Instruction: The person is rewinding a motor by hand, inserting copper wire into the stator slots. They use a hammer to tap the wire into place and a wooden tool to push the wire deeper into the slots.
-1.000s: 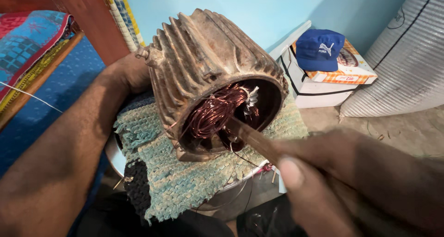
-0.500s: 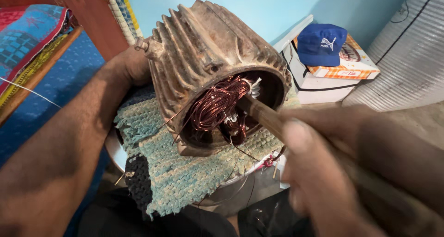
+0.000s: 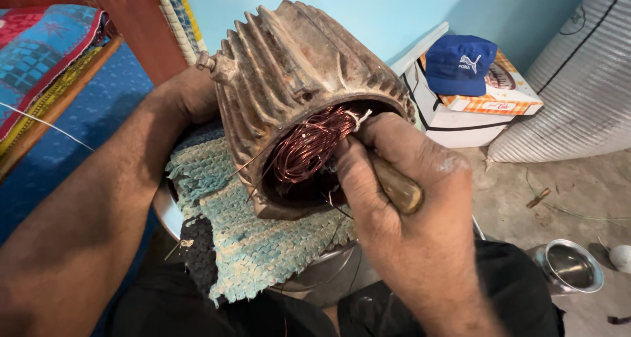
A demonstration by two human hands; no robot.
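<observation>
Ribbed, rusty motor housing (image 3: 299, 67) lying tilted on a pale woven cloth (image 3: 263, 238), its open end showing copper windings (image 3: 309, 146), steadied at the rear by the gripping left hand (image 3: 187, 97) while the right hand (image 3: 401, 192), fist closed around a wooden-handled tool (image 3: 397, 186), presses at the opening.

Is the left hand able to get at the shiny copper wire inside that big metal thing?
Probably not right now. The left hand grips the back of the motor housing, while the right hand with its wooden-handled tool fills the open mouth before the copper winding.
</observation>
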